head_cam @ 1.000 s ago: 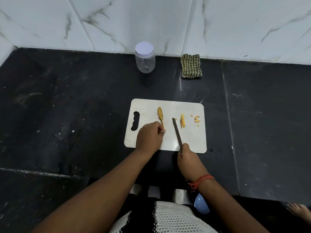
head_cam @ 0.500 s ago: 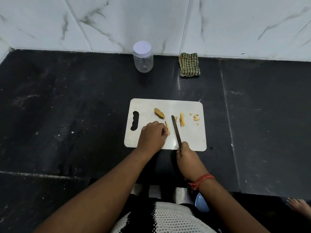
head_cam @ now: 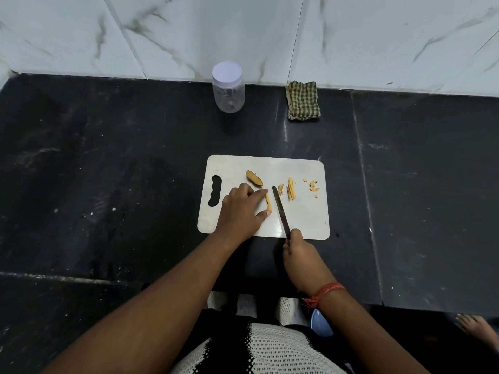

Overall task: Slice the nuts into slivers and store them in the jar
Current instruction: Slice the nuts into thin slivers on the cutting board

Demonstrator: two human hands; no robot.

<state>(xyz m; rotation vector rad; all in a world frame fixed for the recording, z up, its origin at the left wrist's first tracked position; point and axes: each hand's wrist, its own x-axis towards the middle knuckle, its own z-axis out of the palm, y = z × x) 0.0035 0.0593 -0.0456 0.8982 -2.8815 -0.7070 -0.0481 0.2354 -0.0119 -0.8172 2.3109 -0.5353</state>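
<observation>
Resting flat on the white cutting board (head_cam: pixel 305 220), left of the knife blade: the left hand (head_cam: pixel 240 211), forefinger and thumb spread narrowly and pinching a long nut piece (head_cam: pixel 268 203) end to end, forefinger at the far tip, thumb at the near tip. Lying just beyond that hand, toward the board's far edge: a larger uncut nut half (head_cam: pixel 254 178), tilted. Gripping the knife (head_cam: pixel 280 210) by its handle at the board's near edge: the right hand (head_cam: pixel 302 255), fingers curled tight around it, a red thread band (head_cam: pixel 325 290) circling the wrist. Pointing away across the board, just right of the pinched piece: the dark blade. Sitting right of the blade: a small cluster of slivers (head_cam: pixel 289 188), then a few curled scraps (head_cam: pixel 313 186) nearer the board's right edge. Standing well beyond the board against the marble wall: the clear jar (head_cam: pixel 228 89), white lid on, with a folded checked cloth (head_cam: pixel 303 100) off to its right, both on the black counter (head_cam: pixel 108 163)
</observation>
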